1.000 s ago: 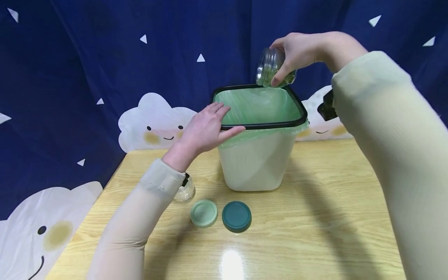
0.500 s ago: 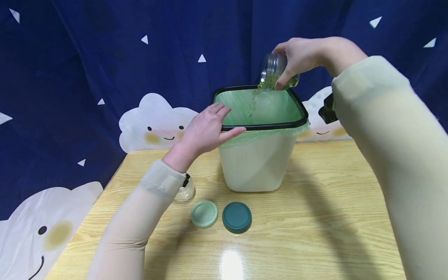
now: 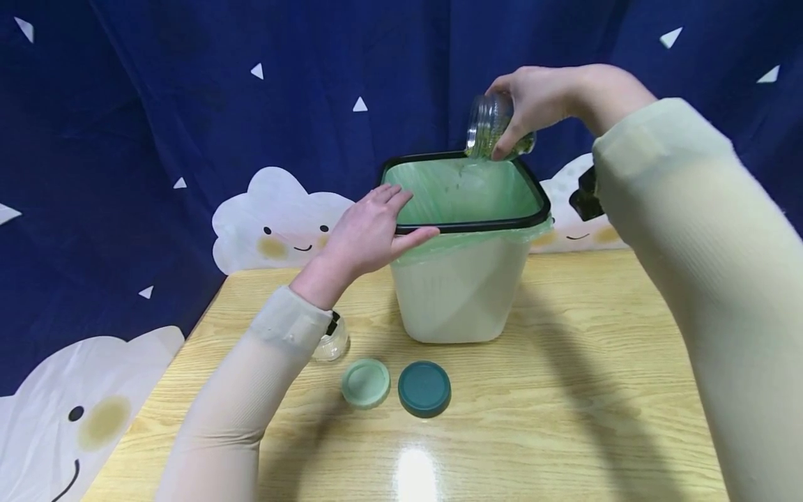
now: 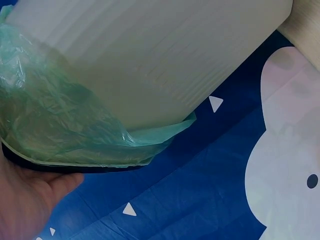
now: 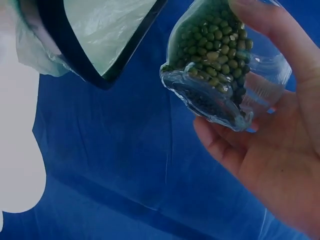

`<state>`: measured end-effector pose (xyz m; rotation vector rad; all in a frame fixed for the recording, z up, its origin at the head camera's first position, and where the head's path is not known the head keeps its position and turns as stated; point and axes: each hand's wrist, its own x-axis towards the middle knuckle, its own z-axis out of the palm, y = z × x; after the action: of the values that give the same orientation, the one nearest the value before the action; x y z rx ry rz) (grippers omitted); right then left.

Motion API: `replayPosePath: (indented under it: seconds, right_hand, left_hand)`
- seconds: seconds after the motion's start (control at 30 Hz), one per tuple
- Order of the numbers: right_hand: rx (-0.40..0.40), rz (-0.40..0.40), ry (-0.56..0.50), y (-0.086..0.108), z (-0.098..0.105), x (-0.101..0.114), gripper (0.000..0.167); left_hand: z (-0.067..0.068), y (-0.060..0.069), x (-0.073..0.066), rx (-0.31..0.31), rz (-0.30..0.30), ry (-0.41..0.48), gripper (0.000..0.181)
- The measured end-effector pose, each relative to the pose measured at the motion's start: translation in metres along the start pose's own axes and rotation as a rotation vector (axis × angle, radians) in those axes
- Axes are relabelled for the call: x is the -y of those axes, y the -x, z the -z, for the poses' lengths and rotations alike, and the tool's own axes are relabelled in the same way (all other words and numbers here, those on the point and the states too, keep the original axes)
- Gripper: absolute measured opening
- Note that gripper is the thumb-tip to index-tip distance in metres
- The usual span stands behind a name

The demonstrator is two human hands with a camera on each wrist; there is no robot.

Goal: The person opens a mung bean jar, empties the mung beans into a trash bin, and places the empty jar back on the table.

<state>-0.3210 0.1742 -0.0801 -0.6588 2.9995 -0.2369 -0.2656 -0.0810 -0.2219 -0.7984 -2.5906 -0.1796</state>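
Observation:
My right hand (image 3: 544, 97) grips a clear glass jar (image 3: 491, 125) tipped on its side, mouth toward the left, over the back right rim of the bin. Green mung beans (image 5: 218, 49) lie along the low side of the jar in the right wrist view. A few small dark specks show inside the bin below the mouth. My left hand (image 3: 370, 230) rests on the left front corner of the white bin (image 3: 461, 293), its fingers fairly straight over the black rim (image 3: 483, 226). A thin green liner bag (image 4: 60, 110) is folded out under that rim.
On the table (image 3: 564, 418), a light green lid (image 3: 366, 383) and a dark teal lid (image 3: 424, 388) lie before the bin. Another clear glass jar (image 3: 331, 343) stands partly behind my left sleeve. A blue curtain (image 3: 301, 84) with clouds hangs behind.
The tipped jar has moved slightly right and down. Half a second ago beans streamed from its mouth into the bin; now only a few specks show there. My left hand has not moved.

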Motion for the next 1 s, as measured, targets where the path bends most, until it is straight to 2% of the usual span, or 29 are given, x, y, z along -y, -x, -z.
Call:
replayPosePath:
  seconds: [0.07,0.27,0.53,0.87,1.0]
  right_hand:
    - [0.001,0.002,0.008,0.0002,0.0012,0.0003,0.103]
    - [-0.059,0.017,-0.001,-0.0001,0.0061,0.0047,0.104]
    - [0.034,0.017,0.024,-0.0034,0.0008,0.0072,0.102]
    - [-0.015,0.002,0.025,0.0019,0.0032,0.0005,0.103]
    - [0.011,0.005,0.025,0.0025,0.0027,0.0005,0.103]
  left_hand:
    - [0.0002,-0.0003,0.0002,0.006,0.001,0.000,0.079]
    - [-0.0003,0.0007,0.0021,0.025,0.013,0.008,0.080]
    - [-0.0038,0.0019,0.0029,0.024,0.012,0.011,0.080]
    - [-0.0004,-0.0019,-0.0002,0.016,0.003,0.004,0.081]
    - [0.0005,-0.0018,-0.0005,0.031,0.011,0.005,0.081]
